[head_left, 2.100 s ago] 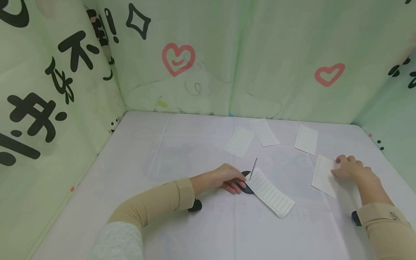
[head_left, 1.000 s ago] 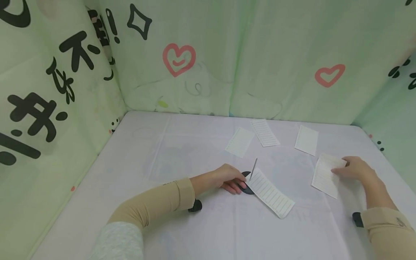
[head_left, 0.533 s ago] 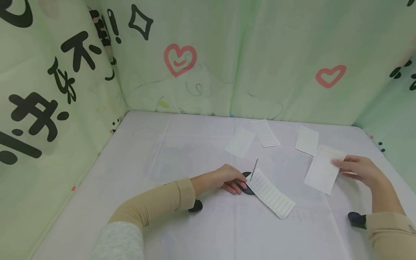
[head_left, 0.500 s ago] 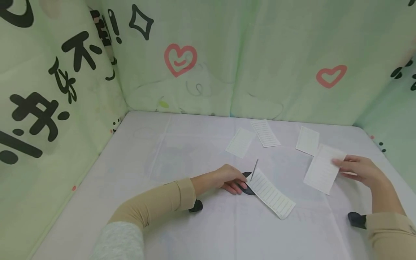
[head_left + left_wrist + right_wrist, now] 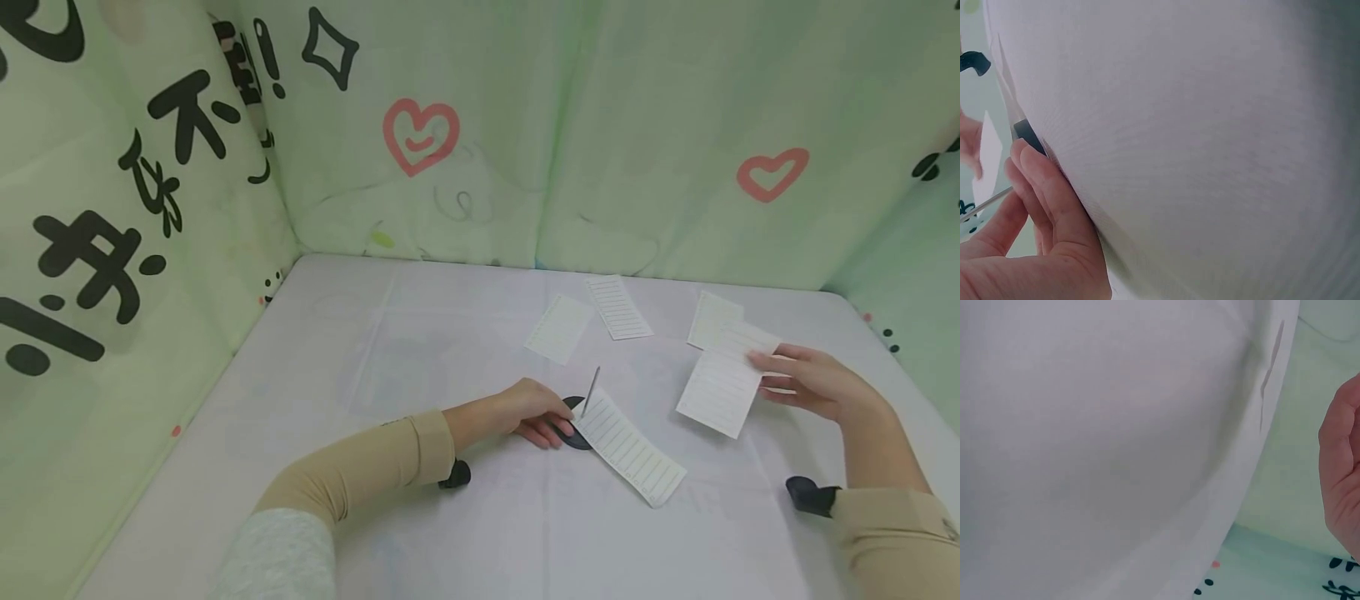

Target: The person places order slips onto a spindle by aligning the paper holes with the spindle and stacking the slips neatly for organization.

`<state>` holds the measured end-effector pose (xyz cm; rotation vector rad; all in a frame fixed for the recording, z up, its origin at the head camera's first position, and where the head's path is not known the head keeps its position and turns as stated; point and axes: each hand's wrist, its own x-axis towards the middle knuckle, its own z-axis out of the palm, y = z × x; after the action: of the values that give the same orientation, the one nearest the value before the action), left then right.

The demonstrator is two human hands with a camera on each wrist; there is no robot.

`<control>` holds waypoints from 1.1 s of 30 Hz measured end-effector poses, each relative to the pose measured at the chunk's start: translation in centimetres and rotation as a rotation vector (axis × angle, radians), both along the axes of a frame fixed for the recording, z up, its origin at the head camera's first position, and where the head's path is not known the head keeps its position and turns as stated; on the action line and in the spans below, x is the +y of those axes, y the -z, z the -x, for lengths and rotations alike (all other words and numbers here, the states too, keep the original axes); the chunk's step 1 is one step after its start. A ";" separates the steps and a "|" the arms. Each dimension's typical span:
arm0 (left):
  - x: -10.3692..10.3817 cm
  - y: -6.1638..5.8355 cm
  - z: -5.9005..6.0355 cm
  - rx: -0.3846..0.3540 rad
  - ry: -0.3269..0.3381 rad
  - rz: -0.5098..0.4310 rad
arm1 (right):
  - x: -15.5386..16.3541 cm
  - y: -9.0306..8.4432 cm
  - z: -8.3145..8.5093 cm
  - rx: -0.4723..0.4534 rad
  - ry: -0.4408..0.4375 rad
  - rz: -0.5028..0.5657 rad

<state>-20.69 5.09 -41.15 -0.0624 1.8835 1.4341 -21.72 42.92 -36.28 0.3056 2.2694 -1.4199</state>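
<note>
In the head view my left hand (image 5: pixel 525 412) holds the black round base (image 5: pixel 577 442) of a bill spike at its left side. A thin metal rod (image 5: pixel 592 390) stands up from it, leaning slightly. One lined paper slip (image 5: pixel 633 450) lies over the base at the rod and stretches toward the lower right. My right hand (image 5: pixel 821 385) pinches another printed paper slip (image 5: pixel 720 390) by its right edge, raised over the table. In the left wrist view, the left fingers (image 5: pixel 1054 194) meet the dark base edge (image 5: pixel 1027 134). The right wrist view shows only part of the right hand (image 5: pixel 1341 465).
Toward the back of the white-covered table (image 5: pixel 420 350) lie a pale slip (image 5: pixel 560 329), a lined slip (image 5: pixel 618 308) and a further slip (image 5: pixel 705 317), partly covered by the held one. A green printed curtain (image 5: pixel 637 125) encloses the back and sides.
The right hand has taken hold of the slip at the right, lifted it and carried it leftward. The left hand and the bill spike have stayed in place.
</note>
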 end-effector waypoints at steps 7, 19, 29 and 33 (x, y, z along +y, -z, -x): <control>0.1 0.1 0.1 0.004 0.001 0.014 | -2.0 -1.4 0.5 0.004 -0.025 0.070; -0.2 -0.6 0.2 -0.031 0.004 0.015 | -5.7 -4.6 0.9 0.061 -0.139 0.039; -2.0 -3.8 2.1 0.076 -0.003 -0.058 | -9.2 -6.8 0.8 0.081 -0.289 -0.003; -2.2 -7.0 3.0 0.124 0.012 -0.107 | -10.8 -7.4 0.6 0.063 -0.344 0.042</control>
<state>-23.65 2.84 -34.14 0.0908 1.8983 1.5597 -22.30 32.15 -28.83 -0.1407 2.2059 -1.3080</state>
